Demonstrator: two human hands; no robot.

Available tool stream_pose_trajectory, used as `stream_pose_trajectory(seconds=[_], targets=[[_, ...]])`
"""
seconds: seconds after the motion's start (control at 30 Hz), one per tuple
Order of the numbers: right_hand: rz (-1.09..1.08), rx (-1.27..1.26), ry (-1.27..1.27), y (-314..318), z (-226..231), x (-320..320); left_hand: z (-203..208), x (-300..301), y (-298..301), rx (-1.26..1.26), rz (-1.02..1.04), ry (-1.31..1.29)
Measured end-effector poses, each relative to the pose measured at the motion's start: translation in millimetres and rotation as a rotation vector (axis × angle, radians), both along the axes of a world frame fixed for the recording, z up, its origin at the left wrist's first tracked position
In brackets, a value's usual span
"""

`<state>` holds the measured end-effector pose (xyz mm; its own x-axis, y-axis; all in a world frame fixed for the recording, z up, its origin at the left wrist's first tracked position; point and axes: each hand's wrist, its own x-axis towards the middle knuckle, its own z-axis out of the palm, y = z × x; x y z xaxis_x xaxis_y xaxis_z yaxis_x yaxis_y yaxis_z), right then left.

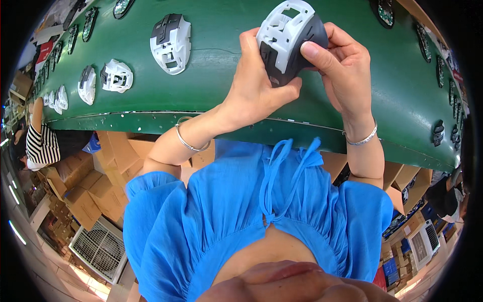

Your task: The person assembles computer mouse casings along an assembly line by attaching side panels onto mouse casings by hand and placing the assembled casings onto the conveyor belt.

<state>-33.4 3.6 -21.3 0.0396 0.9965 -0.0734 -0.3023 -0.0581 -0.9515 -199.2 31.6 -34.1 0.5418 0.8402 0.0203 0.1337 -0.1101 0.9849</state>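
Above the green table I hold a white and dark grey plastic mouse shell (pixel 288 43), tilted, its openings facing up. My left hand (pixel 259 83) grips its left side and lower end, the thumb along the bottom. On the other side my right hand (pixel 344 68) presses its thumb on the dark part, with the other fingers behind and partly hidden. To the left lies a similar shell (pixel 171 45) in white and dark grey. Two more, a white shell (pixel 117 76) and a narrower-looking shell (pixel 87 85), rest further left near the front edge.
The green table (pixel 216 43) curves across the view. Circuit boards (pixel 89 24) line its far left, and more boards (pixel 422 43) its right. A dark part (pixel 438 133) lies near the right end. A striped-sleeved person (pixel 43 146) works at far left. Cardboard boxes (pixel 83 206) stand below.
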Motion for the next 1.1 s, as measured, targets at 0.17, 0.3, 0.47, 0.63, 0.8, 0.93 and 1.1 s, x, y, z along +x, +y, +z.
stream_pose_trajectory(seconds=[0.17,0.3,0.47,0.63,0.8,0.93,1.1], targets=[[0.004,0.060,0.027,-4,-5,-4,-6,-3,-3,0.014,0.010,-0.016],[-0.021,0.054,0.039,4,-6,-6,1,-2,6,0.088,0.044,0.017],[-0.287,-0.029,0.255,20,-4,-21,-15,5,10,0.438,0.154,0.087],[-0.563,-0.036,-0.016,32,-4,-42,-16,8,4,0.523,0.174,0.139],[-0.507,-0.094,-0.145,38,5,-34,-1,4,3,0.197,0.055,-0.022],[-0.513,0.076,-0.347,36,-9,-35,-6,10,2,0.232,0.103,-0.081],[-0.498,0.201,-0.179,30,0,-42,-3,11,-11,0.204,0.164,0.009]])
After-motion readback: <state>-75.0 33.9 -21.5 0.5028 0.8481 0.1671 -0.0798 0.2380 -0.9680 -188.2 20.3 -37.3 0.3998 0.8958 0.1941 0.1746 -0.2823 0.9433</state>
